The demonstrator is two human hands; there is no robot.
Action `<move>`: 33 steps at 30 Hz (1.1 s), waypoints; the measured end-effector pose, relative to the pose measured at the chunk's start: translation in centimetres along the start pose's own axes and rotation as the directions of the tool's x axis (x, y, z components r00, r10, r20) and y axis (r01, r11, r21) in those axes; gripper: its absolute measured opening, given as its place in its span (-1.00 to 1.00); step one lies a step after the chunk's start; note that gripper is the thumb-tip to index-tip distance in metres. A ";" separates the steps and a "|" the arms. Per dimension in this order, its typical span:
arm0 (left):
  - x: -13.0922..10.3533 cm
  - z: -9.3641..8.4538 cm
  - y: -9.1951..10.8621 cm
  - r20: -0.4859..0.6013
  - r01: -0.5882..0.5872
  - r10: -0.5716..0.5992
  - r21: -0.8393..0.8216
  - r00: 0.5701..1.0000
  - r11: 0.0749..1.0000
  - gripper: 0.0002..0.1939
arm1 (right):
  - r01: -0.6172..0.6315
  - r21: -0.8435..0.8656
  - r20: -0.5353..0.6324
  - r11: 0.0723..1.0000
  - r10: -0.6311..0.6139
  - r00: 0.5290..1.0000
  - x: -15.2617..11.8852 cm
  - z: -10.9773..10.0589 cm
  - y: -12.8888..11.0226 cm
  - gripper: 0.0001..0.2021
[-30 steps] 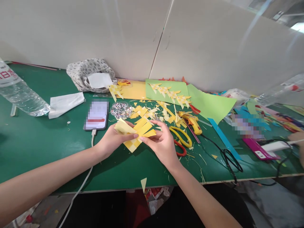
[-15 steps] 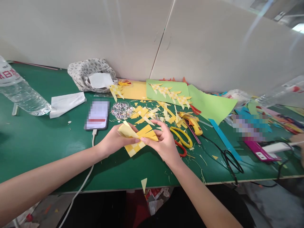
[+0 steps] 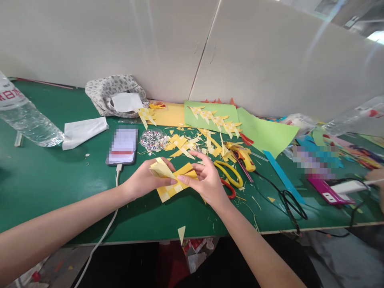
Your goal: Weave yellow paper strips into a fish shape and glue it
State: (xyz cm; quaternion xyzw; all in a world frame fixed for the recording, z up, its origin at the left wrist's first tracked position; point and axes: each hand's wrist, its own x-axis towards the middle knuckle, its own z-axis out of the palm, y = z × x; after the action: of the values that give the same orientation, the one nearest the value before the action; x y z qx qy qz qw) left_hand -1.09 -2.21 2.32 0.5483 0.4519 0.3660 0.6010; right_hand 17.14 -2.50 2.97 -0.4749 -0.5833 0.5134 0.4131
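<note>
A piece of woven yellow paper strips (image 3: 169,193), checkered in two shades, is held above the green table by both hands. My left hand (image 3: 147,180) pinches its left side, thumb on the front, with pale strip ends sticking up beside the fingers. My right hand (image 3: 207,178) grips the right side with thumb and fingers; its index finger is lifted. Parts of the strips are hidden behind the fingers. Just right of my right hand lie scissors with yellow handles (image 3: 232,175) and a red handle (image 3: 230,190). Behind the hands are yellow paper scraps (image 3: 183,145).
A phone (image 3: 122,146) with a white cable lies left, near a water bottle (image 3: 33,120). A round bead case (image 3: 153,140) sits behind. Woven paper fish (image 3: 214,118) rest on green paper (image 3: 267,130). A yellow glue gun (image 3: 244,156) trails a black cord. Another person's hand (image 3: 376,176) shows far right.
Both hands stay in nearly the same place. The woven paper has tilted and its lower corner has shifted slightly left and down; the strips by the right thumb have moved a little.
</note>
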 end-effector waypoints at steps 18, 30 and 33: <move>0.1 0.0 -0.2 -0.033 0.032 -0.031 0.016 0.999 0.999 -0.71 | -0.006 -0.102 -0.010 0.995 0.005 1.000 0.1 -0.3 0.4 -0.44; 0.4 -0.2 -0.5 0.029 -0.011 0.007 0.154 1.000 0.988 -0.73 | -0.055 -0.219 0.112 0.974 0.081 0.990 -0.1 -0.6 0.0 -0.45; 0.6 -0.6 -0.8 -0.054 -0.183 0.210 0.310 0.976 0.933 -0.69 | -0.055 -0.264 0.043 0.963 0.069 0.997 0.1 -0.6 0.3 -0.50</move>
State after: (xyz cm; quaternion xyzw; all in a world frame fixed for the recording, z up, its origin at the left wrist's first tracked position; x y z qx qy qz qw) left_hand -1.52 -1.51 1.43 0.6603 0.4709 0.3738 0.4501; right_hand 17.75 -2.22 2.74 -0.5302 -0.6415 0.4562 0.3150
